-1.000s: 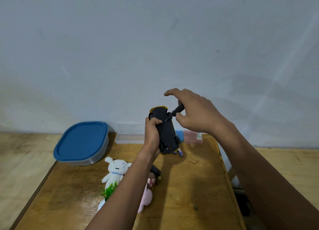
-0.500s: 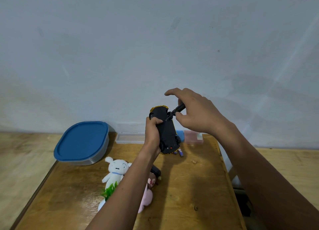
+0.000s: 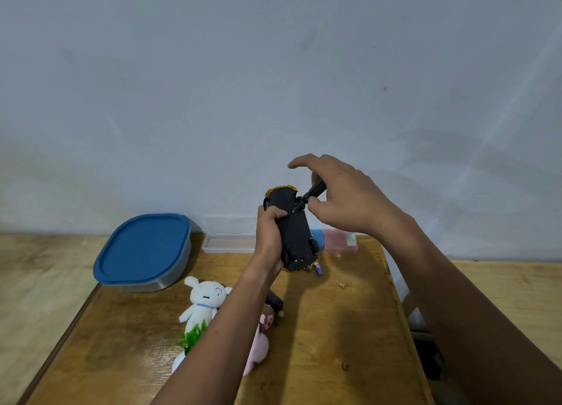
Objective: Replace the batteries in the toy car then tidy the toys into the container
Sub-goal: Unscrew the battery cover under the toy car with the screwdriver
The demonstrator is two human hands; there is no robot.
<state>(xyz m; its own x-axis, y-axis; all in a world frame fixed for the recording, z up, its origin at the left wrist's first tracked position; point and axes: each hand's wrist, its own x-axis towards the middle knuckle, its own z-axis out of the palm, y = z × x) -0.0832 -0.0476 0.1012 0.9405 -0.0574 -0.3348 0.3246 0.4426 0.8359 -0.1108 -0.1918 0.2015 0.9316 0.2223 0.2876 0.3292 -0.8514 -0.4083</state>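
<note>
My left hand (image 3: 270, 234) grips a yellow toy car (image 3: 294, 231) held above the table, its black underside turned toward me. My right hand (image 3: 340, 197) pinches a small black screwdriver (image 3: 310, 193) whose tip rests on the car's underside near the front wheel. Loose batteries (image 3: 317, 267) lie on the table just below the car. The grey container with a blue lid (image 3: 143, 251) stands shut at the table's back left. A white plush dog (image 3: 203, 304) and a pink plush toy (image 3: 258, 343) lie under my left forearm, with a green plastic plant (image 3: 193, 336) beside them.
The wooden table (image 3: 334, 343) stands against a pale wall. A clear flat case (image 3: 228, 242), a blue box (image 3: 317, 235) and a pink box (image 3: 339, 240) line its back edge. A small black object (image 3: 273, 301) lies by the plush toys. Floor shows on both sides.
Almost nothing has moved: my right hand's fingers have shifted slightly on the screwdriver while the car stays in the same place in my left hand.
</note>
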